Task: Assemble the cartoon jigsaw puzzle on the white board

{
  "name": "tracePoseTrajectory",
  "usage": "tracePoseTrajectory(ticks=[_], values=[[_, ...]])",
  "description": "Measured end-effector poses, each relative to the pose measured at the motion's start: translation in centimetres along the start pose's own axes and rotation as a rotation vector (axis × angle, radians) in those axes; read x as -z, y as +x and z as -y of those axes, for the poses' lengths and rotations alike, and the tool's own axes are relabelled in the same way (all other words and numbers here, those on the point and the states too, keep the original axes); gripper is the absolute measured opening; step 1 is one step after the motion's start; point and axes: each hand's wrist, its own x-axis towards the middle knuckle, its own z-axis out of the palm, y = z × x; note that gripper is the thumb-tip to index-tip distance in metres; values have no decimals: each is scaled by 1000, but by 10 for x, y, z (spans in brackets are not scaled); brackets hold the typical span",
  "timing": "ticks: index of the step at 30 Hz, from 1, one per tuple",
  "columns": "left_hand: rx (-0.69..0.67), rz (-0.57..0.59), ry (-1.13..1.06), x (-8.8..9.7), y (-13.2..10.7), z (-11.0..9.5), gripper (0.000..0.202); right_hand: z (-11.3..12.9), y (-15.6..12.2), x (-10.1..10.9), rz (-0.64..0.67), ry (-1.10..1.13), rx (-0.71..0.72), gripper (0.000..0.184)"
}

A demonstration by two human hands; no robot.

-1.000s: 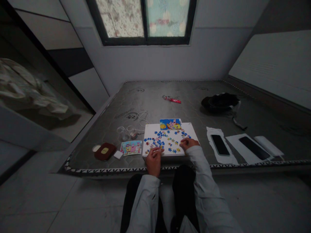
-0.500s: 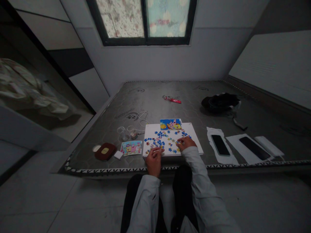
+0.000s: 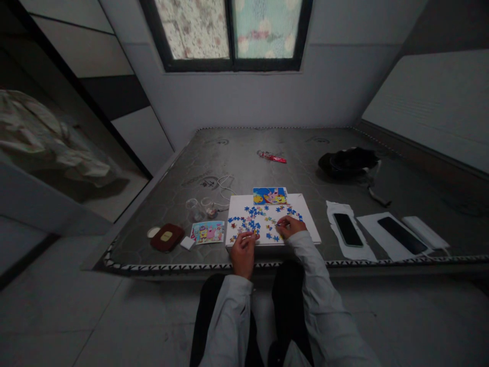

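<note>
Loose jigsaw puzzle pieces [image 3: 252, 211], mostly blue with some yellow and pink, lie scattered over a white box [image 3: 311, 229]. At the box's front left edge is my left hand [image 3: 243, 254], its fingers drawn together beside some pieces; whether anything sits in them is too small to see. My right hand [image 3: 292, 227] reaches over the right half of the box, thumb and finger pinched on a small puzzle piece [image 3: 278, 225] low over the others. A cartoon picture card [image 3: 269, 195] lies along the back of the box.
Left of the box are another cartoon card [image 3: 208, 232], a white square [image 3: 187, 243], a brown case [image 3: 167, 237] and clear plastic containers [image 3: 194, 209]. To the right lie a phone [image 3: 347, 229], a dark slab [image 3: 402, 235] and a black cap [image 3: 348, 161]. A red packet [image 3: 273, 157] lies farther back.
My right hand has shifted slightly left over the pieces, its fingertips drawn closer together. The left hand stays almost in place. The whole view has moved a little.
</note>
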Motion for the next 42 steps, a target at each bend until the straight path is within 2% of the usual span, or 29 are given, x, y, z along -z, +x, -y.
tracePoseTrajectory(ticks=[6, 13, 18, 24, 31, 42], values=[[0, 15, 1, -1, 0, 4, 22, 16, -5, -5, 108, 202, 115, 25], [-15, 32, 15, 0, 0, 5, 24, 21, -8, -19, 249, 213, 201, 25], [-12, 43, 61, 0, 1, 7, 25, 23, -9, -21, 316, 169, 211, 28], [13, 36, 58, 0, 0, 7, 27, 27, -9, -17, 336, 129, 227, 27], [20, 37, 33, -1, 0, 5, 28, 33, -12, -13, 277, 121, 204, 24], [15, 55, 34, -2, 1, 5, 28, 25, -9, -17, 312, 162, 256, 26]])
